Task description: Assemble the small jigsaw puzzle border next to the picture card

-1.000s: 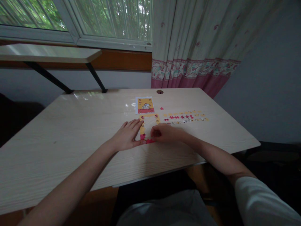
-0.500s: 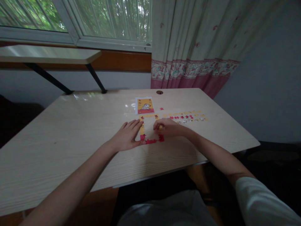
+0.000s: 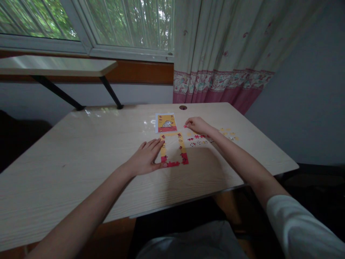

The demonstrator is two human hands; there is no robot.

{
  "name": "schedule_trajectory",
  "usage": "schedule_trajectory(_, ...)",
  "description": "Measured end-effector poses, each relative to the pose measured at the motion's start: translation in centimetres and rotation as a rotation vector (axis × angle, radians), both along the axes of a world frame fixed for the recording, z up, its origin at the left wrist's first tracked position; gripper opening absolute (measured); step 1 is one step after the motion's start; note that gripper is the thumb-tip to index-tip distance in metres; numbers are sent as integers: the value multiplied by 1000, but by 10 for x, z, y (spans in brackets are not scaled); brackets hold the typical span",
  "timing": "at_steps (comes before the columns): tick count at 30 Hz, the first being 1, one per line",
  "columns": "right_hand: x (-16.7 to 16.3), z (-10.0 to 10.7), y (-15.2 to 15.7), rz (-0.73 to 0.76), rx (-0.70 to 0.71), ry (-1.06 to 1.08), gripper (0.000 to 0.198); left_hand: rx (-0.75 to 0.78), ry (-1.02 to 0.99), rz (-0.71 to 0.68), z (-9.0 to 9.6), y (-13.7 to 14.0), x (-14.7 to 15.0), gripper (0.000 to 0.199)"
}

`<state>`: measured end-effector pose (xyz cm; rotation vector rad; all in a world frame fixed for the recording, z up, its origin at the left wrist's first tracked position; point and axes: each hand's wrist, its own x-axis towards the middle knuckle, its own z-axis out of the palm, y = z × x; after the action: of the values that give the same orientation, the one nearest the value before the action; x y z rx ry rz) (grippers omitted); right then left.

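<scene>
A jigsaw puzzle border (image 3: 163, 159) of yellow and red pieces lies on the desk around a bare middle, with a small gap along its lower red side. My left hand (image 3: 147, 157) rests on its left side, fingers spread, thumb at the lower left corner. Beyond the border, at the right, my right hand (image 3: 197, 125) pinches a red puzzle piece (image 3: 185, 126) at desk level. A picture card (image 3: 167, 123) with a white animal on yellow and red lies just behind the border.
Loose puzzle pieces (image 3: 197, 136) lie in rows right of the border, some hidden under my right forearm. The wooden desk (image 3: 81, 162) has a cable hole (image 3: 183, 107) at the back. A raised shelf (image 3: 59, 66) stands back left; a curtain (image 3: 215, 54) hangs behind.
My right hand has moved from the right side of the border, back and to the right, onto the lone red puzzle piece. My left hand has stayed in place.
</scene>
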<state>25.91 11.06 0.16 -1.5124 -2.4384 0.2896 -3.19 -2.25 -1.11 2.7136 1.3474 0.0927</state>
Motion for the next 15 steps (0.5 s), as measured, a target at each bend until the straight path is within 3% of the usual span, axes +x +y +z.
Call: schedule_trajectory(15, 2, 1, 8, 8, -155, -101, 14, 4, -18, -9, -1, 1, -1, 88)
